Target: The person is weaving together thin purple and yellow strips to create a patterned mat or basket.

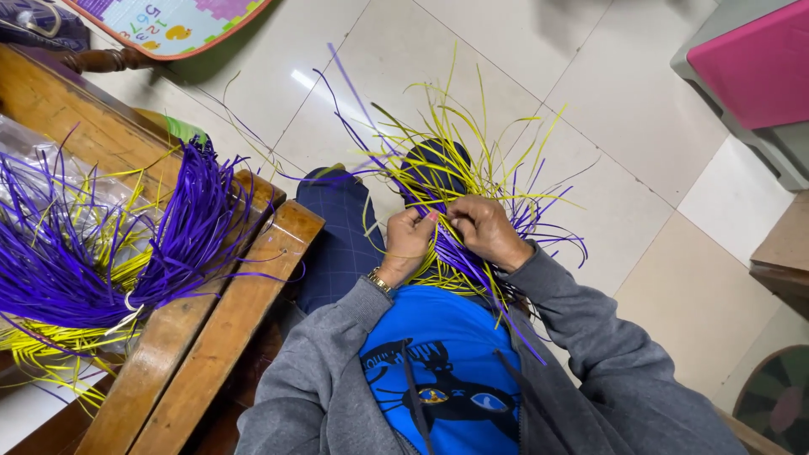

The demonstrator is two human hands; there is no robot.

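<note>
Hands (pixel 451 234) pinch thin, glossy purple-yellow strips (pixel 455 173).

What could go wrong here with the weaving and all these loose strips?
The long ends spray out loosely around both hands, the left hand and right hand, so they could tangle or kink. Some point up toward the person, so a poke seems possible. The purple bundle hangs over the bench edge and might slide off.
</note>
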